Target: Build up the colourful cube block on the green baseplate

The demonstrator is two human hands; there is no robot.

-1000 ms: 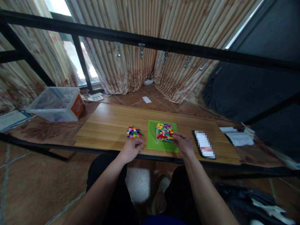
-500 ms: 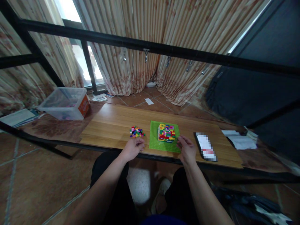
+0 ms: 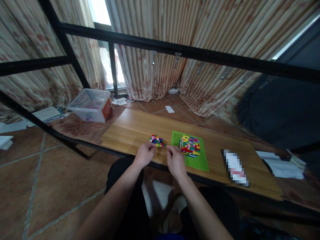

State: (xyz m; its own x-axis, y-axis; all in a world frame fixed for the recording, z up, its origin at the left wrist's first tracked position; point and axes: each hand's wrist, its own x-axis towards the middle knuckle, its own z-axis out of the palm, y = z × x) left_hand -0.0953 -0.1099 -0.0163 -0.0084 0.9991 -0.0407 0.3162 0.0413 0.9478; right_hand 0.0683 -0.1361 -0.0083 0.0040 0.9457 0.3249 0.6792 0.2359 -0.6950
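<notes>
A small pile of loose, multicoloured toy bricks (image 3: pixel 157 140) lies on the wooden board. At its near left edge is my left hand (image 3: pixel 145 155), fingers curled and fingertips close together; whatever they may hold is too small to make out. My right hand (image 3: pixel 176 161) comes to the pile's right side, thumb and forefinger pinched by the outermost bricks, and I cannot see what is between them. Just right of that hand, a block built of many coloured bricks (image 3: pixel 190 145) stands on a green baseplate (image 3: pixel 198 163). The right hand covers the baseplate's near left corner.
The long wooden board (image 3: pixel 135 125) carries everything, with a pixelated phone (image 3: pixel 235 168) on its right. A clear plastic bin (image 3: pixel 87 105) stands beyond its left end. Papers (image 3: pixel 282 165) lie off to the right. A black metal bar (image 3: pixel 160 48) crosses above.
My right hand has moved left from the baseplate's right side to the brick pile. My left hand has stayed near the pile. The view has turned left, so everything sits farther right.
</notes>
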